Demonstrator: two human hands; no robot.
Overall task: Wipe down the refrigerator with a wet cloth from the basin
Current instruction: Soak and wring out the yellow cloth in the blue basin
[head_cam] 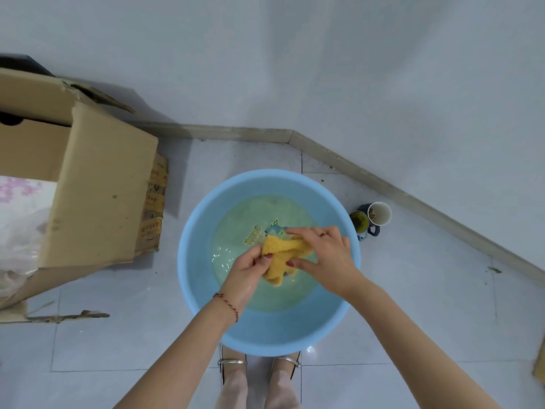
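A light blue basin (203,219) with shallow water stands on the tiled floor in front of my feet. Over its middle I hold a yellow cloth (280,255), bunched and hanging above the water. My left hand (247,270) grips the cloth's left end. My right hand (324,255) pinches its right end between fingers and thumb. No refrigerator is in view.
A large open cardboard box (100,184) stands to the left of the basin. Two cups (371,219) sit on the floor to the basin's right, near the baseboard. The white wall corner lies just behind. Another cardboard edge (539,370) shows at far right.
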